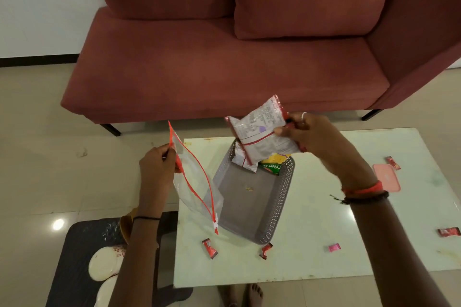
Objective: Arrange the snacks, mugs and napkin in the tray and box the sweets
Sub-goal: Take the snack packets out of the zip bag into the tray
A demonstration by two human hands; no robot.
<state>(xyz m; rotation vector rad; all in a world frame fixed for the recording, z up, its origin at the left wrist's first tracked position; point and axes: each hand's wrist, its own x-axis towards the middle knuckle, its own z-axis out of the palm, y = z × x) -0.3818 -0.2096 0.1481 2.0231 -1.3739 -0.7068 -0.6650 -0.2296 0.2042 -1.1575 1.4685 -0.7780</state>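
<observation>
My left hand [158, 166] pinches the top edge of a clear zip bag [197, 182] with a red seal, hanging over the table's left edge. My right hand [309, 137] holds a silver-and-red snack packet [262, 129] above the far end of the grey perforated tray [279, 209]. In the tray's far end lie another silver packet [243, 159] and a green-yellow snack packet [273, 164]. Wrapped sweets lie loose on the white table: red ones [210, 248] [265, 250] near the tray's front, a pink one [334, 248], and red ones at the right [449, 232] [393, 162]. A pink box lid [389, 178] sits at right.
The white table [324, 264] stands in front of a red sofa [224, 57]. On the floor at left lies a dark mat [82, 252] with white mugs or plates [104, 264] on it. My bare feet [252, 294] show below the table's near edge.
</observation>
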